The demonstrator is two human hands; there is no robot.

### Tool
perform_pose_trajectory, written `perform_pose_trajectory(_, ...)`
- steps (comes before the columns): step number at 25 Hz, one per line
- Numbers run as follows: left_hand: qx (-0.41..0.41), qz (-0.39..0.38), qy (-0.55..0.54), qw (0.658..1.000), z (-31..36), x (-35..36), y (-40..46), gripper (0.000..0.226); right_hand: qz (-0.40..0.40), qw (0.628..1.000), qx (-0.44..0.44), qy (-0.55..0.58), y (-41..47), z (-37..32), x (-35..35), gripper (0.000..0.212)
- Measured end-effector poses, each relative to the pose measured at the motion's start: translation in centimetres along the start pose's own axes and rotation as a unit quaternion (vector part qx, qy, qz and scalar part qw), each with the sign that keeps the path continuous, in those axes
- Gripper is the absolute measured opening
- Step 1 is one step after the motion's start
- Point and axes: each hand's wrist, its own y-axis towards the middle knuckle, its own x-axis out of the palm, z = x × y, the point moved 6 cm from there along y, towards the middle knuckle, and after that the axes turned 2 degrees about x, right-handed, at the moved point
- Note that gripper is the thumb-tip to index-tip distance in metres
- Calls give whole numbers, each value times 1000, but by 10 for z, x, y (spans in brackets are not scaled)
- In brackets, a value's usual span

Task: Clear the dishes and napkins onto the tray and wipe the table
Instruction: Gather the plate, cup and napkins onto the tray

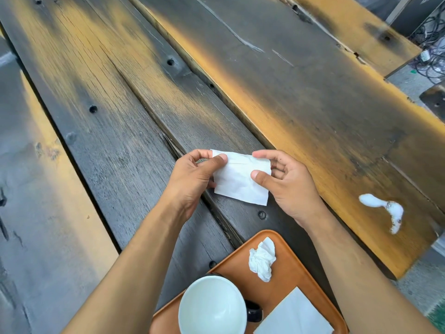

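Both hands hold a flat white napkin [238, 179] just above the dark wooden table [301, 97]. My left hand [192, 179] pinches its upper left corner between thumb and fingers. My right hand [286, 184] pinches its right edge, thumb on top. Near me lies an orange tray [289, 268]. On the tray sit a crumpled white napkin [262, 261], a white-lined cup with a dark outside [212, 307] and a flat folded napkin [296, 314]. A white spill [385, 208] marks the plank to the right of the tray.
The table is made of long dark and yellow planks with gaps and bolt heads. Its right edge drops to a grey floor, where cables [431, 51] lie at the far right. A bench board [48, 213] runs along the left.
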Motion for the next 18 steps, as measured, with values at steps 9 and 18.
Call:
perform_pose_trajectory(9, 181, 24, 250, 951, 17, -2, -22, 37, 92, 978, -65, -175, -12, -19, -12, 34)
perform_pose_trajectory(18, 344, 24, 455, 821, 29, 14, -35, 15, 106, 947, -132, -272, -24, -26, -23, 15)
